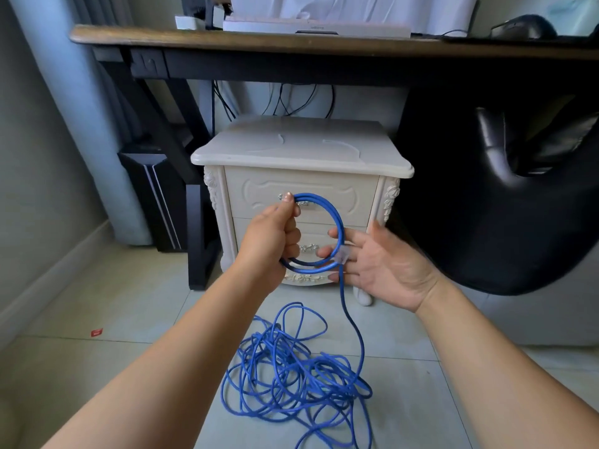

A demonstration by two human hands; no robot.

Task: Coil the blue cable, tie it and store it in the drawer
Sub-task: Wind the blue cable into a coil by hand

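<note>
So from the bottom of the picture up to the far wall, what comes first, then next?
Heap of blue cable on the floor → left hand gripping loops of it → white cabinet → wooden desk.

Wooden desk (227,40) behind; black chair (518,196) right; computer tower (152,196) left; red scrap (96,332), floor.

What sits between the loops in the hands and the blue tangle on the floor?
Head view: one strand of the blue cable hangs past the right hand down to the tangle; otherwise only floor tiles.
</note>
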